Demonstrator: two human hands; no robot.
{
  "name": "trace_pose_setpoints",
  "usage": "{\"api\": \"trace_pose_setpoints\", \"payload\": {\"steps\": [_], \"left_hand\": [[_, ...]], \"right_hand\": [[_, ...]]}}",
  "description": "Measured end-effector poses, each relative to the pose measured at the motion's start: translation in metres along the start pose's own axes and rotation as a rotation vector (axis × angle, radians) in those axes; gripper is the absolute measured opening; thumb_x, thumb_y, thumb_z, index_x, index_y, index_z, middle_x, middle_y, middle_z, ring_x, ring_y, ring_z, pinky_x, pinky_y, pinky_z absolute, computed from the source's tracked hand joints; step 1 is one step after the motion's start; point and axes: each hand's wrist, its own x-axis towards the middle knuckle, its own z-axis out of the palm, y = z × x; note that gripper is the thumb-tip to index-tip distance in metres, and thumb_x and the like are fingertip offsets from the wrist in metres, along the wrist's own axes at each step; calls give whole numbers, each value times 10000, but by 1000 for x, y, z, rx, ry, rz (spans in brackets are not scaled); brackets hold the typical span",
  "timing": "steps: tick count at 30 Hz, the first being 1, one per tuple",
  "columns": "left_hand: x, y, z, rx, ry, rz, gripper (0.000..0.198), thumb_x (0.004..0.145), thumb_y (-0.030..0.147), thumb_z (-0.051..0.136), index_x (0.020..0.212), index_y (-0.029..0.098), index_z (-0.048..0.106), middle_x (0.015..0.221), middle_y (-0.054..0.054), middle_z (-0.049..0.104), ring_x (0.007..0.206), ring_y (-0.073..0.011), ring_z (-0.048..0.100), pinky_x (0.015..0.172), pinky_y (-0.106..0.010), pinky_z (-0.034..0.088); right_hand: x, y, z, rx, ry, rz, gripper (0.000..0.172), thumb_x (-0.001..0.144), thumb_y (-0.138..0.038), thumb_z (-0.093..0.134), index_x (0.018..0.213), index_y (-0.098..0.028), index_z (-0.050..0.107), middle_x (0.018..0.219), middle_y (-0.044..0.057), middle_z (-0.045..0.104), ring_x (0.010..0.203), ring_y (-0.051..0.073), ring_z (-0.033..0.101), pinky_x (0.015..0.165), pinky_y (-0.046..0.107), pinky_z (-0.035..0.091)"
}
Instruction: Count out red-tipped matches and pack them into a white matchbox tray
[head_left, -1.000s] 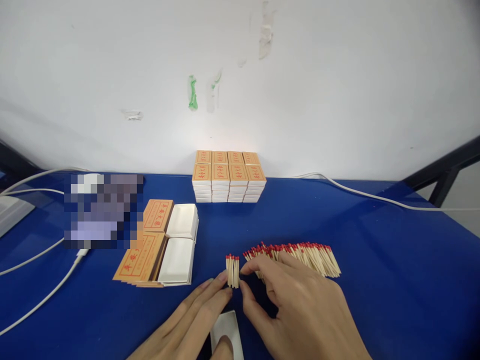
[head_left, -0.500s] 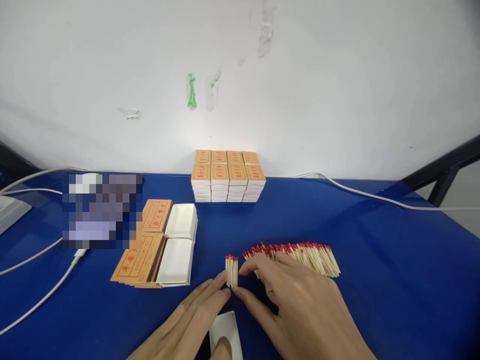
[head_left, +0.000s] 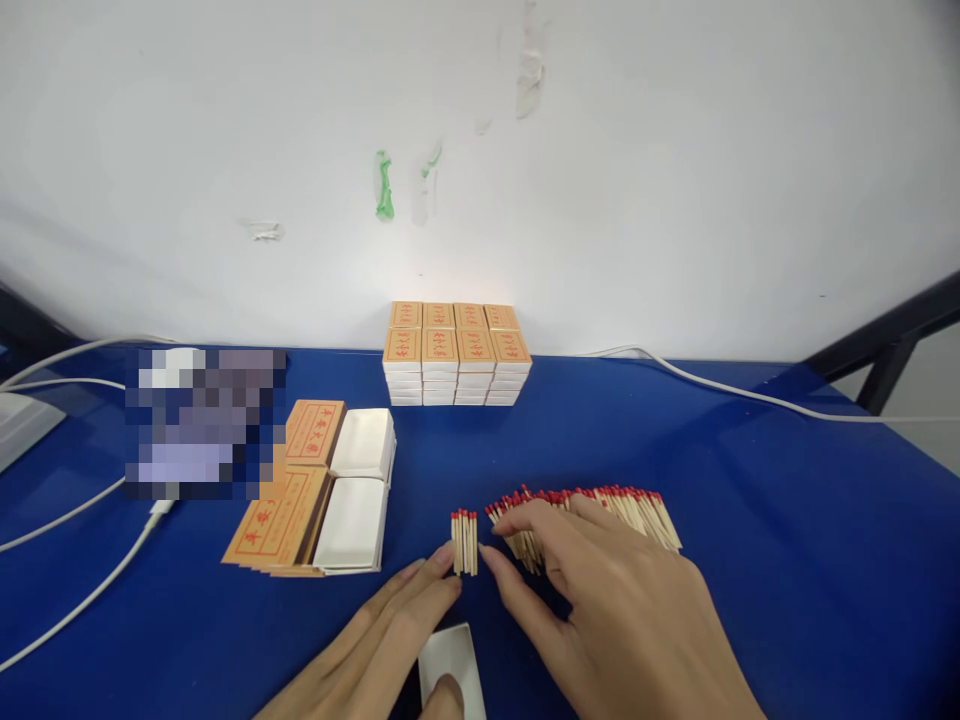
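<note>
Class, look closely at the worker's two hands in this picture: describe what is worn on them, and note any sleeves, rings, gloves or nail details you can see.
Both hands are bare: the left hand and the right hand show no gloves, rings or watch. No sleeves are in view. The fingernails look short and unpainted.

I am seeing my left hand (head_left: 390, 640) cut off by the bottom edge, so only the fingers and part of the back are showing. It is covering most of a white tray (head_left: 450, 665), whose lower end is also running out of the picture. My right hand (head_left: 622, 620) is cropped at the wrist and is hiding the near ends of the loose matches (head_left: 600, 510) beneath it. A pixelated patch (head_left: 204, 422) is blotting out whatever is lying left of the flat sleeves (head_left: 289, 500). The print on the stacked boxes (head_left: 456, 352) is too small for me to read.
</note>
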Motion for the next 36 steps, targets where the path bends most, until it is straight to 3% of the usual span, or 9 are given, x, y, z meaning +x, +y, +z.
{"api": "trace_pose_setpoints", "payload": {"steps": [9, 25, 36], "left_hand": [[0, -4, 5, -20, 4, 10, 513, 1117, 328, 459, 1625, 396, 455, 1654, 79, 606, 1426, -223, 686, 1210, -327, 567], [0, -2, 4, -16, -7, -23, 519, 1107, 310, 434, 1619, 376, 491, 1613, 77, 645, 1428, -206, 683, 1201, -287, 572], [-6, -2, -2, -45, -16, 1, 511, 1164, 371, 382, 1674, 392, 416, 1702, 97, 551, 1519, -211, 597, 1269, -287, 500]], "right_hand": [[-3, -3, 2, -169, 108, -42, 246, 1066, -205, 584, 876, -276, 724, 771, -8, 766, 718, 214, 739, 539, 336, 435], [-11, -1, 5, -198, 138, -178, 281, 1086, -146, 573, 1047, -229, 839, 890, 15, 851, 713, 208, 749, 593, 358, 489], [-9, -2, 10, -118, 145, -112, 248, 1067, -174, 565, 1053, -268, 795, 861, -24, 827, 710, 184, 777, 602, 328, 488]]}}
